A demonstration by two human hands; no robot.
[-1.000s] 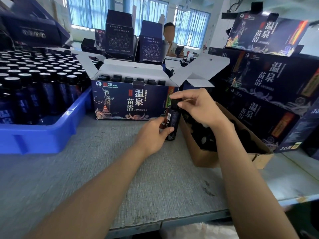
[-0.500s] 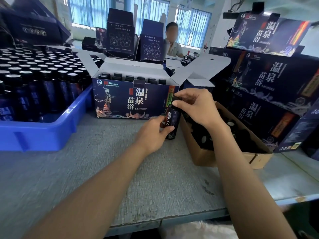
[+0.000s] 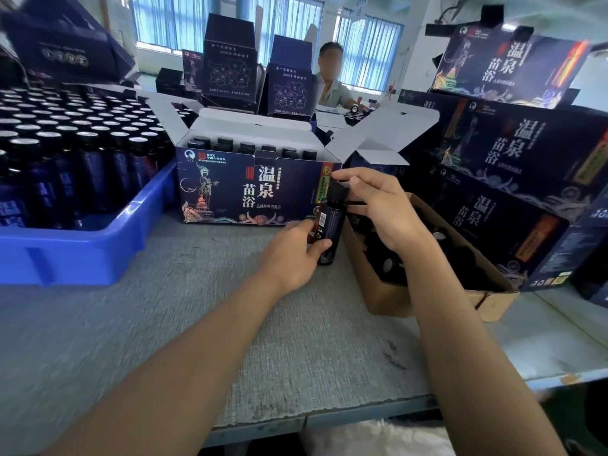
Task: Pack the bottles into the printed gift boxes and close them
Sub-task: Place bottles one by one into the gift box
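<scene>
Dark labelled bottle [image 3: 330,225] is stood upright on the grey surface [image 3: 230,324], just in front of the right end of the open printed gift box [image 3: 250,192] and just beside the brown carton [image 3: 427,302]. Its lower body is gripped by the left hand [image 3: 291,255], thumb and fingers wrapped round it. Its black cap [image 3: 337,193] is pinched from above by the curled fingers of the right hand [image 3: 385,209]. Step judged: the cap is being fitted or tightened before the bottle is packed. The gift box flaps are spread wide and rows of capped bottles [image 3: 246,148] are seen inside. Whether a free slot is left cannot be told. Small dark pieces, probably caps, are held in the brown carton. More bottles are packed in the blue crate [image 3: 82,255] at left. Closed printed boxes [image 3: 493,153] are stacked at right. A seated person is seen behind. Next move, as judged: the cap is to be seated fully, then the bottle lifted over the front wall and lowered upright into a gap. After that the flaps are to be folded shut.
</scene>
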